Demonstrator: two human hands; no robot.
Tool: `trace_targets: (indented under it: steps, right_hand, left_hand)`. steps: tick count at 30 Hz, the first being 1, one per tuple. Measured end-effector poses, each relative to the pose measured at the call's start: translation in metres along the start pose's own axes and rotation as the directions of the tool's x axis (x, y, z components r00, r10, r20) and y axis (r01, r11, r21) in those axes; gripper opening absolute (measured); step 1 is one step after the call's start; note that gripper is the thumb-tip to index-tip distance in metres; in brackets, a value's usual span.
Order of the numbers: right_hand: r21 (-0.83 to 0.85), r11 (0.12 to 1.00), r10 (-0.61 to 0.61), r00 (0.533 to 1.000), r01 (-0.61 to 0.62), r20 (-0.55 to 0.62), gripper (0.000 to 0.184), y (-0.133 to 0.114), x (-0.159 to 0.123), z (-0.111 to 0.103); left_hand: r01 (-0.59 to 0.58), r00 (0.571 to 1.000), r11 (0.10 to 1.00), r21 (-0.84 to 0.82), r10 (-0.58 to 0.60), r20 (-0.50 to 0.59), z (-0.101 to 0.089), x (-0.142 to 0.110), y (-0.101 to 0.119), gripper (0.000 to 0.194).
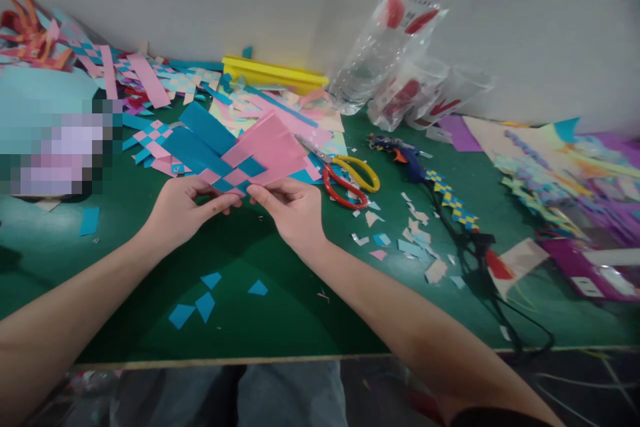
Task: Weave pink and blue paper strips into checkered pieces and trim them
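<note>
Between my two hands is a woven paper piece (239,177) of blue and pink strips, checkered at its near corner, with broad loose strip ends fanning away from me. My left hand (193,207) pinches its near left edge between thumb and fingers. On the near right edge, the thumb and fingers of my right hand (290,203) are closed. Just beyond my right hand lie scissors (357,180) with one red and one yellow handle, blades partly under the paper. Finished-looking checkered pieces (153,140) in pink and blue lie behind my left hand.
Paper scraps (417,240) litter the green table (310,307), with blue offcuts (205,307) near its front edge. A blue glue gun (410,163) with a black cord lies right. Plastic cups (415,90), a yellow holder (275,73) and piled strips line the wall. A blurred-out phone-like object (63,153) is left.
</note>
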State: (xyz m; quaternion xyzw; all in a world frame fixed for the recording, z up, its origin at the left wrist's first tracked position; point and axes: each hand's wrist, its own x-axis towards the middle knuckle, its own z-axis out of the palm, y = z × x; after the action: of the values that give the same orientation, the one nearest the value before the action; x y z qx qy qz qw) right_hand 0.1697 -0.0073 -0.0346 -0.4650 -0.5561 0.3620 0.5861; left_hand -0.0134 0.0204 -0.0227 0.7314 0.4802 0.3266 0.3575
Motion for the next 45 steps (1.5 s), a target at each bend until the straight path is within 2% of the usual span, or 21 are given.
trace_targets:
  steps: [2,5,8,11,15,18,21,26,32,40,45]
  right_hand:
    - [0.0,1.0,0.003,1.0,-0.003,-0.011,0.019,-0.001,0.0,0.0]
    - [0.016,0.999,-0.028,1.0,0.029,-0.014,0.018,-0.004,-0.002,0.0]
    - [0.029,0.998,-0.052,0.998,0.051,0.034,0.019,-0.007,-0.005,0.0]
    - [0.027,0.998,-0.053,0.998,0.053,0.035,0.014,-0.007,-0.006,0.001]
    - [0.025,0.995,-0.092,0.996,0.092,-0.004,0.008,-0.006,-0.005,0.001]
    - [-0.007,0.995,-0.102,0.995,0.102,0.01,0.008,-0.006,-0.005,0.0]
    - [-0.05,0.991,-0.125,0.992,0.126,0.022,0.008,-0.005,-0.006,-0.001]
    - [-0.064,0.974,-0.213,0.976,0.216,0.045,0.008,-0.003,-0.007,-0.003]
    - [-0.155,0.948,-0.271,0.96,0.279,0.071,0.009,-0.002,-0.006,-0.005]
    - [-0.21,0.92,-0.326,0.944,0.331,0.059,0.01,0.001,-0.004,-0.006]
    - [-0.229,0.897,-0.371,0.926,0.377,0.072,0.011,0.002,-0.003,-0.007]
  left_hand:
    - [0.011,0.999,0.998,-0.064,-0.008,0.039,0.0,0.0,0.0,0.034]
    - [0.05,0.986,0.989,-0.14,-0.027,0.162,0.001,0.0,0.003,0.037]
    - [0.037,0.962,0.989,-0.143,0.004,0.272,0.001,0.0,0.007,0.04]
    - [-0.007,0.951,0.992,-0.123,0.044,0.306,0.0,0.0,0.011,0.044]
    - [-0.026,0.947,0.995,-0.097,0.055,0.317,-0.002,0.0,0.011,0.048]
    - [-0.039,0.949,0.988,-0.147,0.083,0.305,-0.002,-0.001,0.009,0.044]
    - [-0.024,0.943,0.992,-0.126,0.064,0.327,-0.002,-0.001,0.008,0.046]
    - [-0.023,0.947,0.987,-0.159,0.072,0.314,-0.003,-0.001,0.007,0.043]
    - [-0.007,0.948,0.992,-0.129,0.047,0.316,-0.004,-0.001,0.007,0.045]
    - [0.061,0.957,0.979,-0.192,-0.003,0.29,-0.002,-0.003,0.008,0.032]
    - [0.067,0.96,0.979,-0.191,-0.011,0.281,-0.002,-0.004,0.005,0.035]
